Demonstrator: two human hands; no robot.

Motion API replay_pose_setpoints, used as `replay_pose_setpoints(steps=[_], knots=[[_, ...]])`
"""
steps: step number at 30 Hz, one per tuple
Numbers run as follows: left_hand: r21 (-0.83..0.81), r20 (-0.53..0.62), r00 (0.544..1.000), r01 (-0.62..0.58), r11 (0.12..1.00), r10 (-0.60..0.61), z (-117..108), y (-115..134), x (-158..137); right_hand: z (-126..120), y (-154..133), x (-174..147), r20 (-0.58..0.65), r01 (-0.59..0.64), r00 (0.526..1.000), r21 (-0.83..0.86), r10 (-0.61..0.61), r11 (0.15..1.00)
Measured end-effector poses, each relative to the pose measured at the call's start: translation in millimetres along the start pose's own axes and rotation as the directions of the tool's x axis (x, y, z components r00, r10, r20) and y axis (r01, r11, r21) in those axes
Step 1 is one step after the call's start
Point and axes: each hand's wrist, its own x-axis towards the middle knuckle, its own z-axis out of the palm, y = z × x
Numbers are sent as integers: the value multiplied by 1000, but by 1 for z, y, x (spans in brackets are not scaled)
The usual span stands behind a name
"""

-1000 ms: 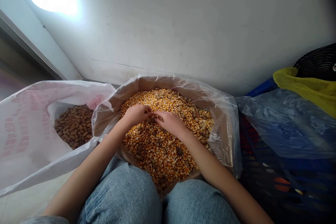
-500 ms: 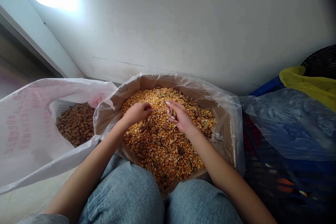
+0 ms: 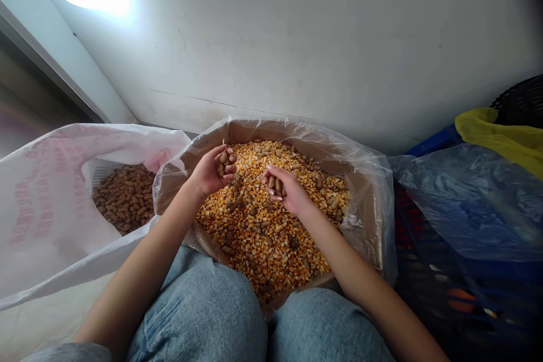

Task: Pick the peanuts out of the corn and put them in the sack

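i hold a small clutch of unshelled peanuts [image 3: 223, 165] in my left hand [image 3: 213, 172], palm turned up and fingers curled loosely round them; my right hand [image 3: 291, 188], apart from it, is cupped on a few pods [image 3: 275, 185]. both hang over the corn kernels [image 3: 271, 263]. i judge a light, cupped hold best: firm enough that nothing rolls out, gentle enough that no shell cracks, with single pieces pinched between thumb and forefinger so little corn comes along. the shells look tan to brown and waisted; darker loose pods [image 3: 293, 242] lie scattered through the yellow-and-white corn. round that stands a cardboard box [image 3: 250, 132] with a clear liner [image 3: 375, 172]; to the left, a white sack [image 3: 38, 181] holds a peanut heap [image 3: 123, 198].
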Motion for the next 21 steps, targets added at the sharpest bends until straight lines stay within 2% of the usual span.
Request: replay_pose_setpoints(steps=[1, 2, 3, 5, 6, 7, 8, 9, 10, 12, 13, 14, 15, 17, 19, 21], knots=[[15, -18, 1000, -15, 1000, 15, 0, 0, 0, 1, 2, 0, -9, 27, 1000, -179, -29, 983], [41, -42, 999, -33, 999, 34, 0, 0, 1, 2, 4, -1, -2, 66, 997, -377, -72, 924], [81, -74, 995, -54, 995, 60, 1, -1, 1, 3, 5, -2, 31, 113, 993, -569, -116, 815], [229, -153, 978, -106, 968, 143, 1, -3, 2, 7, 7, -5, 145, 205, 977, -847, -158, 491], [344, -184, 961, -135, 929, 208, 1, -4, 3, 9, 7, -7, 203, 240, 968, -917, -146, 320], [490, -199, 937, -159, 857, 288, 0, -6, 3, 12, 8, -9, 249, 266, 962, -949, -116, 168], [653, -191, 906, -170, 738, 378, -1, -8, 4, 15, 8, -10, 281, 285, 956, -958, -82, 43], [808, -161, 869, -157, 568, 468, -2, -11, 4, 17, 9, -12, 304, 301, 951, -952, -54, -53], [926, -113, 833, -108, 361, 541, -3, -13, 4, 20, 10, -13, 321, 315, 946, -941, -34, -123], [997, -22, 803, 61, -44, 596, -6, -19, 6, 23, 12, -14, 336, 327, 942, -923, -8, -204], [970, -4, 811, 146, -195, 585, -7, -21, 7, 25, 13, -14, 334, 326, 943, -919, 2, -224], [928, -7, 827, 214, -304, 562, -8, -24, 9, 26, 14, -14, 327, 320, 945, -917, 9, -236], [887, -21, 846, 261, -380, 533, -9, -26, 11, 26, 15, -13, 319, 312, 948, -918, 13, -243], [831, -50, 873, 307, -465, 486, -11, -30, 15, 26, 17, -13, 301, 295, 953, -923, 13, -249], [808, -69, 886, 319, -496, 458, -11, -31, 19, 25, 16, -12, 275, 268, 961, -935, 0, -233], [805, -79, 897, 314, -502, 435, -10, -32, 21, 22, 14, -12, 242, 235, 969, -963, -40, -135]])
